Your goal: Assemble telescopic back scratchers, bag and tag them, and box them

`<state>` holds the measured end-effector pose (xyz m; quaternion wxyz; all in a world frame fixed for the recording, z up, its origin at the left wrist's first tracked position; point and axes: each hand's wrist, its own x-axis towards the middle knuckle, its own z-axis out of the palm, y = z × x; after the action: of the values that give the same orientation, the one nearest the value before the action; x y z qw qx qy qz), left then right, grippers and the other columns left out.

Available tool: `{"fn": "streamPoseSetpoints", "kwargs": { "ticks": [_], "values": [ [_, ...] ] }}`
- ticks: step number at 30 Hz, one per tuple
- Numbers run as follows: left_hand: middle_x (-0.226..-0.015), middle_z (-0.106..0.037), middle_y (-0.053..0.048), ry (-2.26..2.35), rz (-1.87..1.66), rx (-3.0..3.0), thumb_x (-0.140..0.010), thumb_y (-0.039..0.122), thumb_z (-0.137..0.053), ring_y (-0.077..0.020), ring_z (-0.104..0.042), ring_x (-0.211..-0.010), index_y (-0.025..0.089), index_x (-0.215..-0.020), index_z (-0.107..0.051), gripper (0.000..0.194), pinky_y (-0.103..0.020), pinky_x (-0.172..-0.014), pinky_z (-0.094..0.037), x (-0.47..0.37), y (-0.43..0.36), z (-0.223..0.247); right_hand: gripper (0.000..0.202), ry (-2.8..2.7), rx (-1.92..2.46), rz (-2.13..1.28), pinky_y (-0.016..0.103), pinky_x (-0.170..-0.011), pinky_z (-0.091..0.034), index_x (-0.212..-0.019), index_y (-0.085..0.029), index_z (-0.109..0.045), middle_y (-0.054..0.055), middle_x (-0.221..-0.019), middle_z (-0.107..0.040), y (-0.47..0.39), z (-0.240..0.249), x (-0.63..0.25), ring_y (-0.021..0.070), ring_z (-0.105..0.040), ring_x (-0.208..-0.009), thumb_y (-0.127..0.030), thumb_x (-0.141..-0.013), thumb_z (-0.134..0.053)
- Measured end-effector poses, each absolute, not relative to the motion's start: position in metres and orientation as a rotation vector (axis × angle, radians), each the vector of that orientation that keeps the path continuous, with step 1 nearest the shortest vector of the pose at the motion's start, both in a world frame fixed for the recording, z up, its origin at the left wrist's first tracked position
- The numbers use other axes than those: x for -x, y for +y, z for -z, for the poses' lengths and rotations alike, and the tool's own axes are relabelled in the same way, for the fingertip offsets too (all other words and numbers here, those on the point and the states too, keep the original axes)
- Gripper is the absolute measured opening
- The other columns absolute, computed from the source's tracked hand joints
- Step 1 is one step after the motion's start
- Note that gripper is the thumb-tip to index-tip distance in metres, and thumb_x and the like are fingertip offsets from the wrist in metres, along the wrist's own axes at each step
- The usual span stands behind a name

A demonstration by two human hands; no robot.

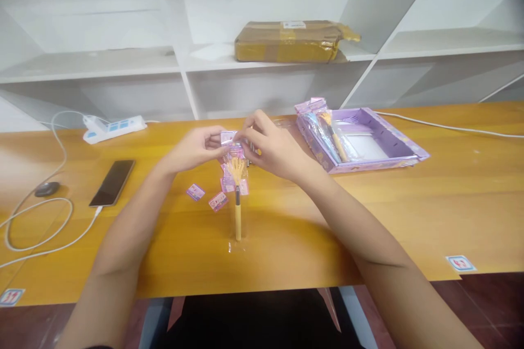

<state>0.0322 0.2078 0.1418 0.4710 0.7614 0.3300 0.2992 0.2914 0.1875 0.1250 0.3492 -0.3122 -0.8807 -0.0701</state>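
Observation:
A clear plastic bag (245, 212) lies upright in front of me, and inside it is an orange hand-shaped stick (238, 212) with a black-and-yellow handle. My left hand (200, 147) pinches the left side of the small pink-and-purple header card (228, 137) at the bag's top. At the card's right edge, the fingers of my right hand (268, 147) are closed on the bag's top. More pink cards lie under the bag. Two loose cards, one purple-edged (195, 192) and one pinkish-red (218, 201), rest to its left.
A purple display box (409, 155) at the right holds several bagged hand-shaped sticks. To the left are a phone (112, 182) on a white cable, a black mouse (47, 189) and a power strip (114, 128). A taped cardboard box (286, 42) sits on the shelf behind.

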Motion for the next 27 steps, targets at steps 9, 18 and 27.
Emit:
{"fn": "streamPoseSetpoints", "kwargs": {
  "ticks": [9,18,27],
  "values": [
    [-0.105,-0.083,-0.01,0.782,-0.728,-1.853,-0.097,0.045,-0.086,-0.0214,-0.081,-0.093,0.017,-0.113,-0.076,0.034,-0.032,-0.081,-0.068,-0.0343,0.2073,-0.1426,0.017,-2.196,0.76,0.435,0.03,-0.058,-0.031,-0.116,-0.021,-0.071,0.011,-0.119,-0.066,0.1941,-0.1179,-0.2875,0.0151,-0.053,-0.077,-0.022,-0.112,-0.055],
    [-0.112,-0.084,-0.012,0.763,-0.746,-1.83,-0.096,0.046,-0.088,-0.0232,-0.082,-0.1,0.016,-0.115,-0.076,0.038,-0.032,-0.084,-0.068,-0.032,0.2093,-0.1408,0.026,-2.251,0.755,0.459,0.032,-0.062,-0.032,-0.117,-0.021,-0.074,0.008,-0.114,-0.069,0.1971,-0.1142,-0.2889,0.0148,-0.052,-0.076,-0.016,-0.113,-0.049],
    [-0.107,-0.084,-0.01,0.785,-0.747,-1.828,-0.095,0.048,-0.088,-0.0217,-0.082,-0.095,0.016,-0.113,-0.077,0.038,-0.03,-0.081,-0.067,-0.0345,0.2072,-0.1442,0.021,-2.306,0.7,0.431,0.032,-0.067,-0.037,-0.113,-0.021,-0.073,0.009,-0.114,-0.068,0.1944,-0.1208,-0.293,0.0162,-0.056,-0.08,-0.019,-0.112,-0.052]
  ]
}}
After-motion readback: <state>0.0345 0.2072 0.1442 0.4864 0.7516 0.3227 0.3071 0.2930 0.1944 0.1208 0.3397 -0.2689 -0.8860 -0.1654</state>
